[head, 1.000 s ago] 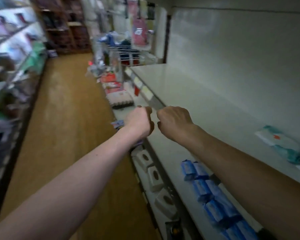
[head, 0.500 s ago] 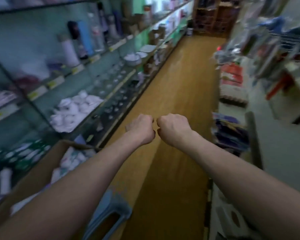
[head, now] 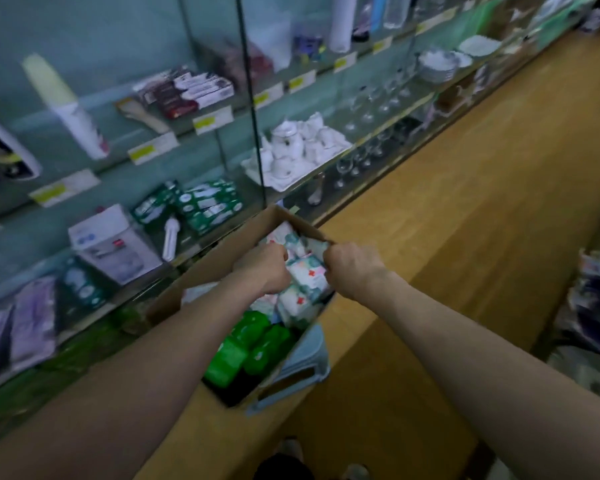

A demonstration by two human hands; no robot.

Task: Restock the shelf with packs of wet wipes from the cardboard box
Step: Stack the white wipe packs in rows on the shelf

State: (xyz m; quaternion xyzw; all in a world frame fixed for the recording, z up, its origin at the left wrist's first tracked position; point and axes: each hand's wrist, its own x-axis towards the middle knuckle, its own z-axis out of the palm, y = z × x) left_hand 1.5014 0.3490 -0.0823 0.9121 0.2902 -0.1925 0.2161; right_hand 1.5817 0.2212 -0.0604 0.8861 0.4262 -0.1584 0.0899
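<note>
Left hand and right hand curl over packs in box, grip unclear; yanking could tip box off stool.

Two hands are in view, the left hand and the right hand. There is one cardboard box and one blue stool. Inside the box, at least four white packs with red marks can be counted, and at least three green packs; more may lie hidden beneath. The shelves carry one tea set with one teapot, its cups too blurred to number. There is one light bulb and one white carton. At least eight yellow price labels run along the shelf edges. The stemmed glasses and green cartons are too blurred to count.
</note>
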